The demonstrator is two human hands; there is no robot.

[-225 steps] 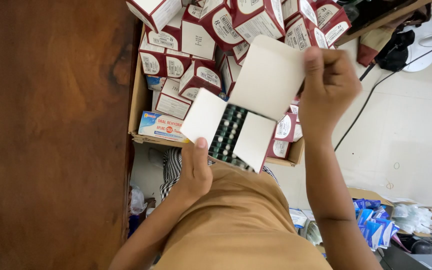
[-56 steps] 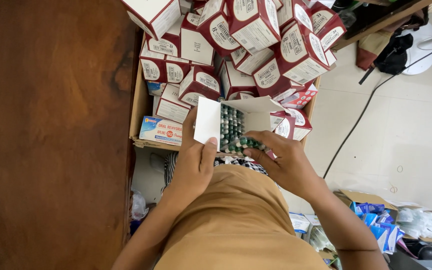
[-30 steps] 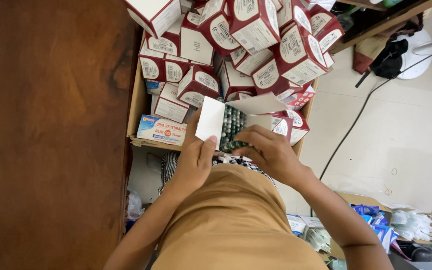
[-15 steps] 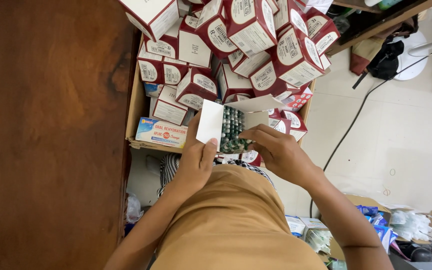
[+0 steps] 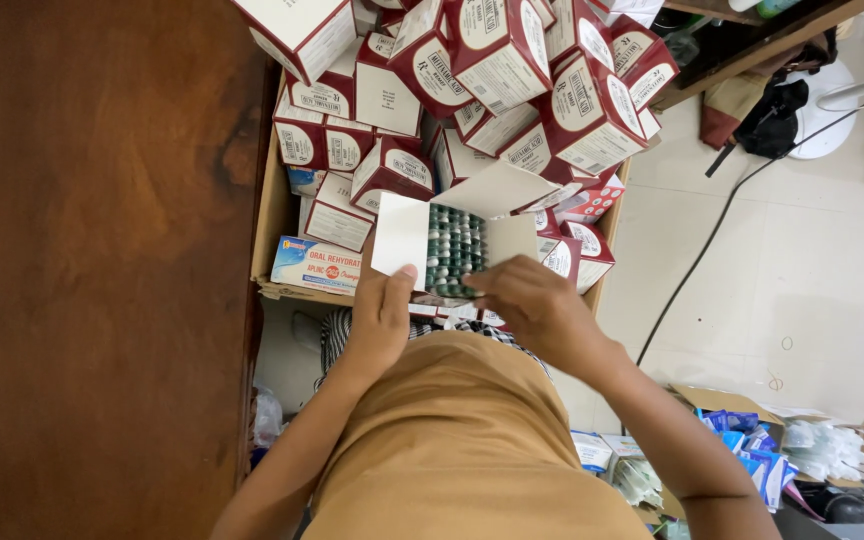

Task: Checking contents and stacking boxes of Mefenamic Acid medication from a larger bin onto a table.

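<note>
An opened white carton (image 5: pixel 402 235) with its flaps spread sits in front of me, showing rows of green capsule strips (image 5: pixel 454 250) inside. My left hand (image 5: pixel 380 318) grips the carton's near left edge, thumb on the left flap. My right hand (image 5: pixel 537 305) rests at the carton's near right edge, fingertips touching the strips. Both forearms reach out over my tan shirt.
A large cardboard box (image 5: pixel 274 215) behind the carton is piled with several red-and-white medicine boxes (image 5: pixel 497 50) and a blue-and-white packet (image 5: pixel 317 265). A dark wooden table (image 5: pixel 92 260) fills the left. On the tiled floor at right lie a black cable (image 5: pixel 702 240) and blue packets (image 5: pixel 757 450).
The lid that my right hand held up earlier is down and open. That hand has moved to the carton's near right edge and onto the strips. The left hand keeps its grip.
</note>
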